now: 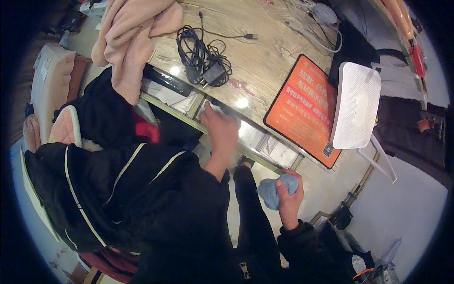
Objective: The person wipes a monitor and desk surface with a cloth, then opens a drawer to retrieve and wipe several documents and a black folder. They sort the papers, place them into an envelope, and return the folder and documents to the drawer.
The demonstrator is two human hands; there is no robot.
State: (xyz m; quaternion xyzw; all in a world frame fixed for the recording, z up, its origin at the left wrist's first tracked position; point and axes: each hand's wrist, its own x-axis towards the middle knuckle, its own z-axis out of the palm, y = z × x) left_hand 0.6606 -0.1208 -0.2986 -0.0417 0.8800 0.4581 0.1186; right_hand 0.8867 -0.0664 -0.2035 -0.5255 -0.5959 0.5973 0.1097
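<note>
My right hand (289, 198) grips a crumpled blue cloth (273, 191) just off the front edge of an open desk drawer (170, 110). Over the middle of that drawer is my left hand (221, 133), slightly blurred, with fingers apart and nothing seen in it. Dividers split the drawer, which holds papers (166, 96), a shiny black item (168, 81) at its left end and flat pale items (280, 151) towards the right. My left hand and forearm hide part of the drawer. Beyond the drawer, a coiled black cable with a power adapter (212, 74) lies on the wooden desktop.
An orange printed mat (301, 110) lies at the desk's right, beside a white router-like device (357, 106). A pink cloth (131, 39) hangs over the desk's left edge. A short black USB cable (227, 35) and white cables (312, 39) lie farther back. Dark clothing (95, 103) sits at left.
</note>
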